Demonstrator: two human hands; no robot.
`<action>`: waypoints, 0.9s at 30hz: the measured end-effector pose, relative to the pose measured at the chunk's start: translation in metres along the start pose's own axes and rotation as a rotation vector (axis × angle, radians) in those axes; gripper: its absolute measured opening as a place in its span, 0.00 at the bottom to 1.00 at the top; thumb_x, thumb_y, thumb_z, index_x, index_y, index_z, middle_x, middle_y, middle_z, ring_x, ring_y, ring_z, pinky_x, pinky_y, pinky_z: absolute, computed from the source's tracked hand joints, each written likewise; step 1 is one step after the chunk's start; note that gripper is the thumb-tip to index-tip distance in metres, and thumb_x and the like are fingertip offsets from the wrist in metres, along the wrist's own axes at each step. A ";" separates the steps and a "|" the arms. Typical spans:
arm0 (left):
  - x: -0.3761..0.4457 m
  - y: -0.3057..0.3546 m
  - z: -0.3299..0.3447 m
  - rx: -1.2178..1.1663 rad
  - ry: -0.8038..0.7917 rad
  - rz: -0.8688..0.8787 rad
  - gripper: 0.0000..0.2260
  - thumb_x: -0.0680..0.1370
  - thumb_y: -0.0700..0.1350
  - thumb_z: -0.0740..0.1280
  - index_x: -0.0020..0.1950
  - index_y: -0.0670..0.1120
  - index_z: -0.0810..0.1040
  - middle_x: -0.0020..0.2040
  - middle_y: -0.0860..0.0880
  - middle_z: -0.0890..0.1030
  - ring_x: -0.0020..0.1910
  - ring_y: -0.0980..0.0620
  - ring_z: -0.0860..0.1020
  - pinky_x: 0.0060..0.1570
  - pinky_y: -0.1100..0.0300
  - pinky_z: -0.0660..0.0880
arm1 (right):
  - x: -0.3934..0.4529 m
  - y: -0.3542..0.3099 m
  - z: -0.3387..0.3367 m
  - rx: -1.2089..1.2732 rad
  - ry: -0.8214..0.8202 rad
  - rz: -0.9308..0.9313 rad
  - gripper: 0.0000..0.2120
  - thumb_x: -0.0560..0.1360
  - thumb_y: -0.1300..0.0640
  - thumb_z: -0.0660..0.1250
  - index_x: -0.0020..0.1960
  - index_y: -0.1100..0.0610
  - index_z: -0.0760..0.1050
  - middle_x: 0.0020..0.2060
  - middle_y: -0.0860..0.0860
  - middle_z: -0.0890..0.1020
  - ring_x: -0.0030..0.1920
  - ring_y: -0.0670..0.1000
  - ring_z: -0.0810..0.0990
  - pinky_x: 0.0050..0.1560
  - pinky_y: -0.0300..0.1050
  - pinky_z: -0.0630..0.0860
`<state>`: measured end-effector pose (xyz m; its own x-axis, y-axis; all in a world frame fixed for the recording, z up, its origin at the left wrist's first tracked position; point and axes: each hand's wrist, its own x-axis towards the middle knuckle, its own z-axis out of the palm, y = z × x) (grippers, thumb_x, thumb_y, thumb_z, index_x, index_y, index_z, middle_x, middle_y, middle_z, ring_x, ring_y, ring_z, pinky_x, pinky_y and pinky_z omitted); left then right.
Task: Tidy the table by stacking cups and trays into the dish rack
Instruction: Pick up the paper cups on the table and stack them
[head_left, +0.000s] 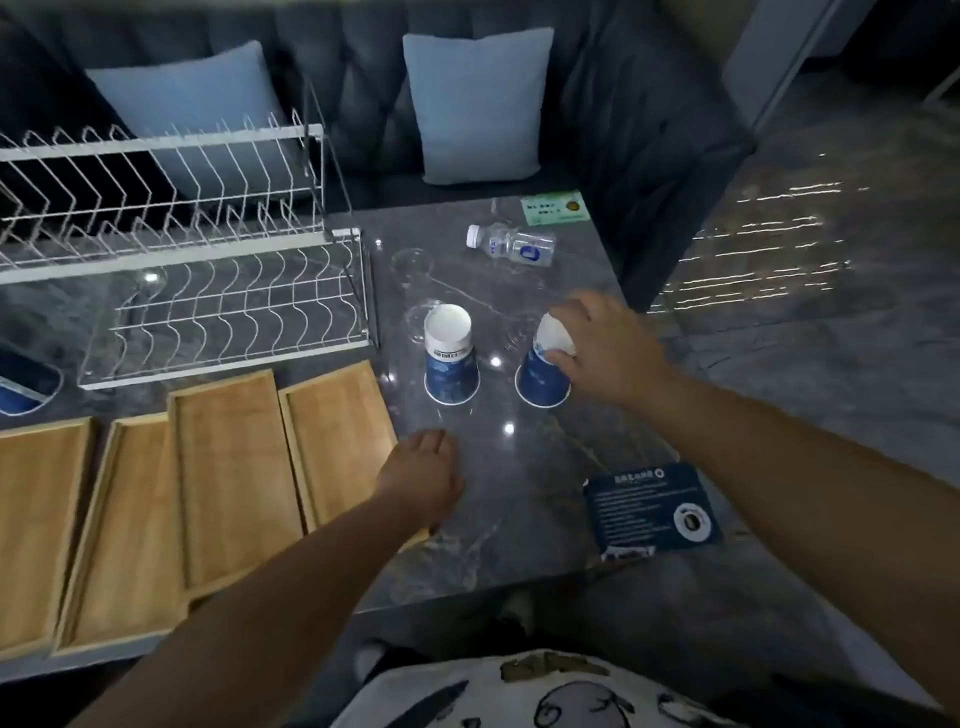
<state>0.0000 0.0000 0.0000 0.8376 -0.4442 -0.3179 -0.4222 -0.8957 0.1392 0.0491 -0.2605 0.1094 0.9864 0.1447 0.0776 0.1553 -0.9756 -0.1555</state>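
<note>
The dish rack (218, 291) stands at the table's (519, 519) left rear and holds no cups. Four wooden trays (228, 483) lie in front of it. The left hand (423, 475) rests released near the rightmost tray. Two inverted paper cups stand well apart: the left cup (450, 358) free, the right cup (545, 369) grasped by the right hand (597, 348). Lift the right cup straight up, then seat it squarely over the left cup.

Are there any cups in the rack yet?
No, the rack holds no cups; both paper cups stand upside down on the table.
</note>
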 end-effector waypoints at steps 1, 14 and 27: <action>0.006 0.004 0.004 0.043 -0.039 -0.009 0.30 0.79 0.57 0.59 0.75 0.42 0.60 0.75 0.41 0.64 0.73 0.42 0.62 0.71 0.51 0.60 | 0.007 0.005 0.002 0.006 -0.090 -0.013 0.30 0.73 0.44 0.69 0.71 0.53 0.67 0.72 0.57 0.66 0.68 0.62 0.67 0.64 0.56 0.67; 0.026 0.017 0.032 -0.017 -0.158 -0.080 0.38 0.77 0.61 0.63 0.79 0.43 0.53 0.79 0.43 0.53 0.77 0.41 0.50 0.73 0.48 0.59 | 0.007 0.050 0.022 0.255 -0.128 0.046 0.28 0.72 0.50 0.71 0.71 0.49 0.69 0.63 0.55 0.71 0.62 0.58 0.73 0.59 0.49 0.69; 0.022 0.014 0.044 -0.048 -0.154 -0.084 0.35 0.78 0.61 0.60 0.78 0.44 0.54 0.79 0.43 0.54 0.77 0.42 0.50 0.73 0.49 0.59 | -0.073 0.102 0.088 0.268 -0.356 0.337 0.30 0.68 0.48 0.75 0.65 0.55 0.69 0.57 0.56 0.76 0.53 0.54 0.76 0.50 0.49 0.74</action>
<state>-0.0028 -0.0214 -0.0465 0.8050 -0.3629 -0.4694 -0.3326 -0.9311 0.1496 -0.0028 -0.3557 0.0015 0.9337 -0.0753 -0.3499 -0.2093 -0.9080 -0.3630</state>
